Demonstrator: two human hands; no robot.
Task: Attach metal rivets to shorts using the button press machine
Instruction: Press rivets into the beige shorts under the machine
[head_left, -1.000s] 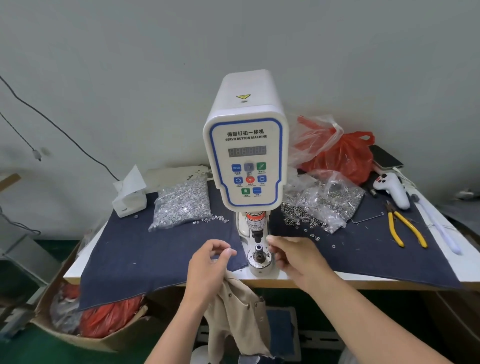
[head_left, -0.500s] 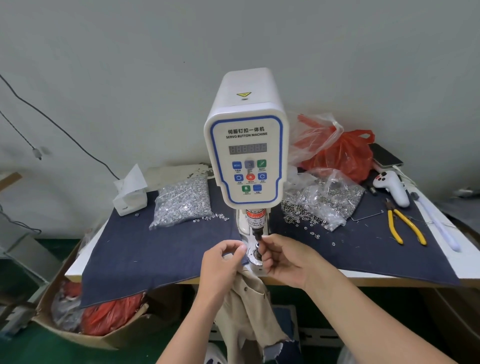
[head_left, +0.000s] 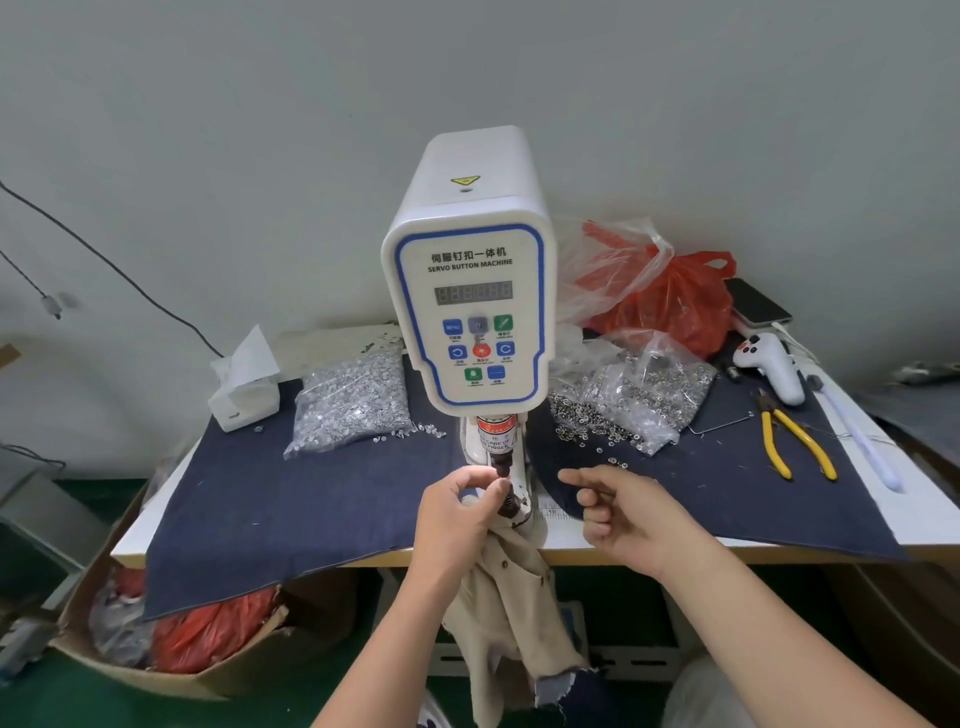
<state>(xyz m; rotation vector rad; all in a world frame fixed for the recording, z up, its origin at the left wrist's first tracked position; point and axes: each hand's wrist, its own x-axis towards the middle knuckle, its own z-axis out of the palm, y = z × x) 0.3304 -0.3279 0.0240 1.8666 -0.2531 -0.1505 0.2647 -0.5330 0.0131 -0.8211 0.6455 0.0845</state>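
The white servo button machine (head_left: 470, 312) stands at the table's front edge, its black punch (head_left: 501, 462) above the lower die (head_left: 513, 508). My left hand (head_left: 457, 519) pinches the beige shorts (head_left: 514, 587) right at the die, thumb and fingertips meeting beside the punch. The rest of the shorts hangs down below the table edge. My right hand (head_left: 623, 514) hovers to the right of the die, apart from the machine, index finger stretched toward it and the other fingers loosely curled. It holds nothing that I can see.
A dark denim cloth (head_left: 291, 499) covers the table. A bag of silver rivets (head_left: 353, 400) lies left of the machine, a bag of ring parts (head_left: 639, 395) right. Yellow pliers (head_left: 795, 441), a white controller (head_left: 774, 364) and a red bag (head_left: 670, 296) sit far right. A cardboard box (head_left: 156, 660) stands below left.
My right hand has let go at the punch and drawn back to the right. My left hand has moved up and in, bringing the shorts to the die.
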